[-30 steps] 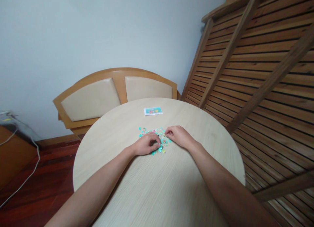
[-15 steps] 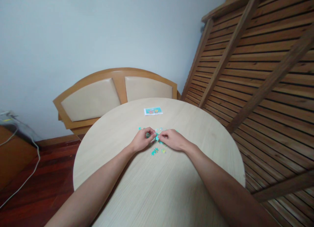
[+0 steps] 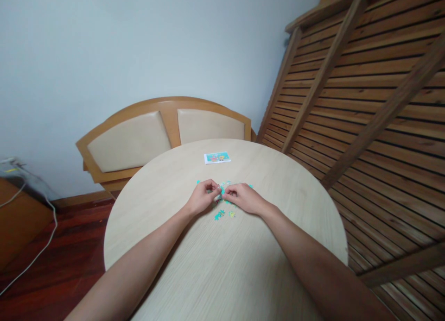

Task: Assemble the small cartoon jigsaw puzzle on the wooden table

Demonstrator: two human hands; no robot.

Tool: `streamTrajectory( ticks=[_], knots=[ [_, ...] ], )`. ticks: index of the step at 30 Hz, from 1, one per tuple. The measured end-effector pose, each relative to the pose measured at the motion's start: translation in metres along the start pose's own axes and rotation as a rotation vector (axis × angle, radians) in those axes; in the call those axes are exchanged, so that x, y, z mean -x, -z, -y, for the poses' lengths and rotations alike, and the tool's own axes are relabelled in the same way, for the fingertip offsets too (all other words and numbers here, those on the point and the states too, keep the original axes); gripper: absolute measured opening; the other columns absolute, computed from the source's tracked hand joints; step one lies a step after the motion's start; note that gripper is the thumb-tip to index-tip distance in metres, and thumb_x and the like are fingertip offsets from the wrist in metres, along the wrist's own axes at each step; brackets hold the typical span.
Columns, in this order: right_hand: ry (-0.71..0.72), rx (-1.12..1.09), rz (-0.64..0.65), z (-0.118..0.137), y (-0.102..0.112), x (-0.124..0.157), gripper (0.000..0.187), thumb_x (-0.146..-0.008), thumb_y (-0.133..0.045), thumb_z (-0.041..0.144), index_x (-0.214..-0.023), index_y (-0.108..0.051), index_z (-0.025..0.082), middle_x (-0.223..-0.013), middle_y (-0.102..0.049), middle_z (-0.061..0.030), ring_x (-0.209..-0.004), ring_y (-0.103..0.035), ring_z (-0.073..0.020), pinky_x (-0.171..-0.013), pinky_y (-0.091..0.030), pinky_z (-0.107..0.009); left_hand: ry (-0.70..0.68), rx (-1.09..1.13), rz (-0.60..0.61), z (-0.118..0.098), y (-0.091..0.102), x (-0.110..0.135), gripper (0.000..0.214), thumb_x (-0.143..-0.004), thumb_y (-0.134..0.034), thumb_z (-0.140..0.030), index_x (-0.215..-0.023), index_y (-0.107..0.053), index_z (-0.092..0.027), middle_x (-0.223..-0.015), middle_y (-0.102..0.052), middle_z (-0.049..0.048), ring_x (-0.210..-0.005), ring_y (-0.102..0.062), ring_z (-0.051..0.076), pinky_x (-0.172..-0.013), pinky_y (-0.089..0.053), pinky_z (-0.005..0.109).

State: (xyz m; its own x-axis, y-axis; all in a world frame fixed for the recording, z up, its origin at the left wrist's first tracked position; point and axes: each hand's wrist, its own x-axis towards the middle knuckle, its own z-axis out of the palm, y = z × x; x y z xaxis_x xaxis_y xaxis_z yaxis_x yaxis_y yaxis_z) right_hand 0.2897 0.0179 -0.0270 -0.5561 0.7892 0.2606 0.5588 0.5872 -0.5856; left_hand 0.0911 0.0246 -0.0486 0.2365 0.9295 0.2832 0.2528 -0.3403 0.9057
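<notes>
While both hands pinch it, the puzzle piece [image 3: 221, 191] lies crosswise.

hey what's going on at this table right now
A person sits at a round pale wooden table, both hands together over a scatter of small turquoise jigsaw pieces. The left hand and right hand meet fingertip to fingertip, pinching small pieces between them. A small printed picture card lies farther back, near a wooden bench with beige cushions.

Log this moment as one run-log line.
left hand: grip on puzzle pieces | right hand: grip on same | loose pieces near | picture card beyond | round table
</notes>
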Motion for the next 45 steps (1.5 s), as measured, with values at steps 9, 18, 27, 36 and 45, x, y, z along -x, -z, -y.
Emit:
streamTrajectory(
  ticks=[9, 18, 27, 36, 45],
  knots=[
    [-0.024, -0.049, -0.029, -0.004, -0.001, -0.001, 0.034, -0.093, -0.058, 0.043, -0.082, -0.072, 0.015, -0.07, -0.064, -0.0013, -0.064, -0.052, -0.012, -0.061, -0.032, -0.023, 0.168, 0.222, -0.003, -0.011, -0.001, 0.001, 0.047, -0.063, -0.08, -0.055, -0.073, -0.06, -0.014, -0.062, -0.062, 0.0019, -0.053, -0.051, 0.01, -0.051, -0.037, 0.021],
    [0.031, -0.032, -0.017, -0.006, 0.002, 0.0, 0.036, -0.094, -0.056, 0.045, -0.082, -0.072, 0.015, -0.072, -0.065, -0.001, -0.066, -0.053, -0.0124, -0.063, -0.033, -0.023, 0.23, 0.273, 0.037, -0.009, 0.003, -0.001, 0.049, -0.058, -0.083, -0.054, -0.075, -0.062, -0.013, -0.058, -0.059, 0.0004, -0.049, -0.047, 0.008, -0.048, -0.03, 0.02],
    [0.054, 0.113, -0.037, 0.005, 0.005, 0.001, 0.027, -0.095, -0.058, 0.04, -0.086, -0.074, 0.02, -0.08, -0.071, -0.0037, -0.069, -0.059, -0.014, -0.068, -0.034, -0.024, 0.194, 0.19, 0.019, -0.004, 0.004, -0.001, 0.038, -0.067, -0.076, -0.049, -0.075, -0.063, -0.013, -0.058, -0.058, 0.0008, -0.049, -0.047, 0.009, -0.049, -0.033, 0.022],
    [0.113, 0.121, 0.083, -0.007, 0.007, 0.005, 0.02, -0.09, -0.063, 0.033, -0.08, -0.075, 0.02, -0.08, -0.071, -0.0028, -0.076, -0.06, -0.0154, -0.072, -0.035, -0.026, -0.034, -0.44, 0.007, 0.009, 0.021, -0.001, 0.03, -0.09, -0.051, -0.038, -0.08, -0.068, -0.016, -0.076, -0.067, 0.0063, -0.068, -0.059, 0.017, -0.067, -0.045, 0.029],
    [0.046, 0.228, 0.045, -0.012, 0.001, 0.006, 0.052, -0.087, -0.065, 0.049, -0.131, -0.061, 0.022, -0.129, -0.062, -0.0118, -0.122, -0.052, -0.0274, -0.103, -0.038, -0.041, -0.207, -0.82, 0.115, 0.004, 0.025, 0.002, 0.015, -0.084, -0.058, -0.028, -0.087, -0.07, -0.018, -0.094, -0.069, 0.0088, -0.094, -0.061, 0.024, -0.092, -0.047, 0.038]
  ],
)
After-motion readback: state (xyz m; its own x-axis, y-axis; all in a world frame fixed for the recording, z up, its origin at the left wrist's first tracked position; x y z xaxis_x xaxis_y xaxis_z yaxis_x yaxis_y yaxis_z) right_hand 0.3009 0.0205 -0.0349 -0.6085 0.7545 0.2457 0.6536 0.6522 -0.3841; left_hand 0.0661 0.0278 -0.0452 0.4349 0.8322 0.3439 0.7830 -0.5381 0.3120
